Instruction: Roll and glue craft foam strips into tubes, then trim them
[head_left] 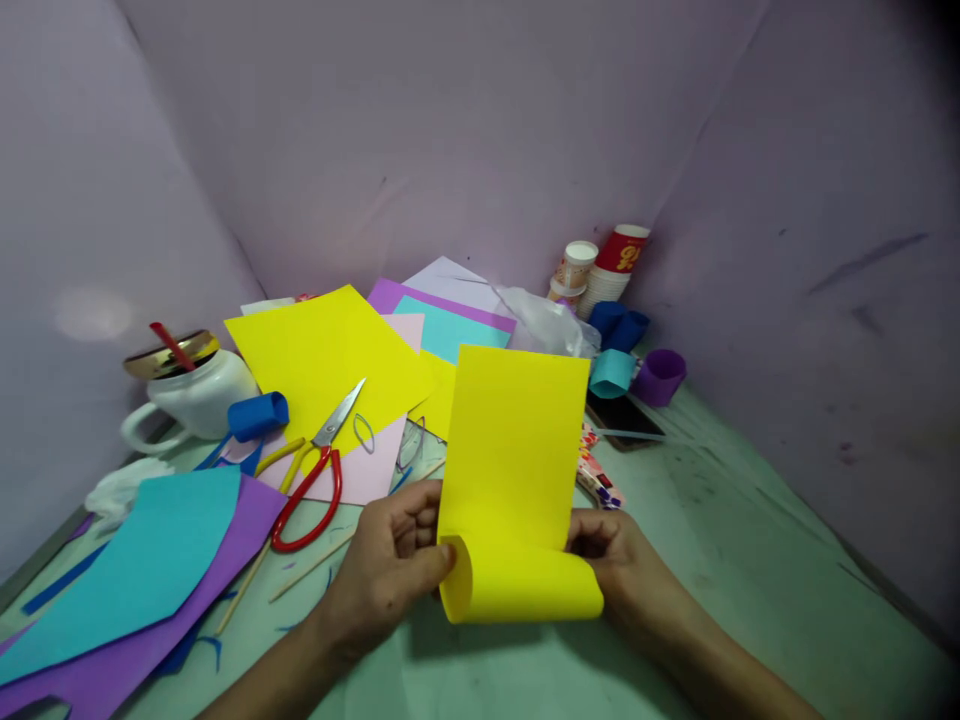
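Note:
A yellow paper sheet (pixel 517 440) stands up in front of me, its lower end curled into a loose roll. My left hand (pixel 401 560) grips the left edge at the curl, thumb on the near side and fingers behind. On the opposite edge, my right hand (pixel 615 560) is closed on the paper, its fingertips partly hidden behind the roll. Scissors (pixel 319 470) with red and yellow handles lie left of the paper, apart from both hands. Under their blades is a larger yellow sheet (pixel 322 350).
At left are a white mug (pixel 199 395), a blue paper roll (pixel 259 415) and cut turquoise paper (pixel 142 560). Wooden sticks (pixel 311 565) lie near my left hand. Stacked paper cups (pixel 611 270), a purple paper ring (pixel 660 376) and a phone (pixel 622 420) are at right.

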